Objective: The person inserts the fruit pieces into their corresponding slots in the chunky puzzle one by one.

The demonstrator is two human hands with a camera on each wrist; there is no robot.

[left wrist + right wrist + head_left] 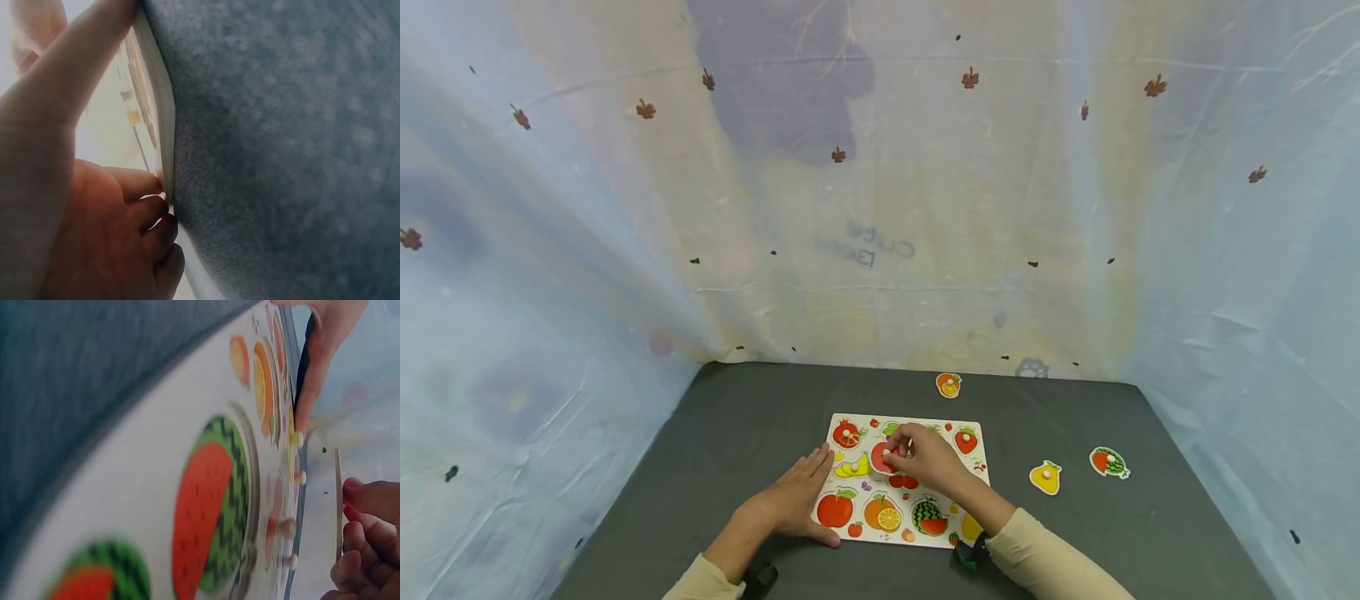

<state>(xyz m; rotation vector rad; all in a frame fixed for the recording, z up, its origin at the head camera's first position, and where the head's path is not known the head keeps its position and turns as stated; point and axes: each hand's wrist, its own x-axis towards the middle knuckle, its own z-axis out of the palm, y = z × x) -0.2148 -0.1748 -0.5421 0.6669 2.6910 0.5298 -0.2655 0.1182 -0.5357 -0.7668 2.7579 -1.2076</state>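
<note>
The red fruit piece (880, 460) is thin and roundish with a pale rim, and it hangs above the far middle of the puzzle board (904, 543). The right hand (928, 454) pinches it by the pale knob (886, 454). Seen edge-on from the right wrist, it is a narrow slat well clear of the board. The left hand (797, 496) lies relaxed along the board's left edge, fingers extended, thumb by the near left corner.

Exactly which fruit the piece shows is hard to say, since fingers cover part of its face. The right hand also hides some of the board's far middle, and the right forearm crosses its right side, cutting into a yellow fruit picture (972, 527) near the corner. The left wrist's view is washed out, with the board almost side-on.

In the board, the pomegranate (846, 433) sits at the far left, the bananas (852, 467) just nearer, and the strawberry (966, 439) at the far right. Along its near side run pictures of a tomato (835, 508), an orange (882, 512) and a watermelon (930, 517). Beyond the board lies a loose orange piece (949, 385); off to its right are a pear piece (1046, 477) and, farther out, a watermelon piece (1109, 462). A patterned curtain (880, 208) hangs behind the dark table (760, 425) under the board.
</note>
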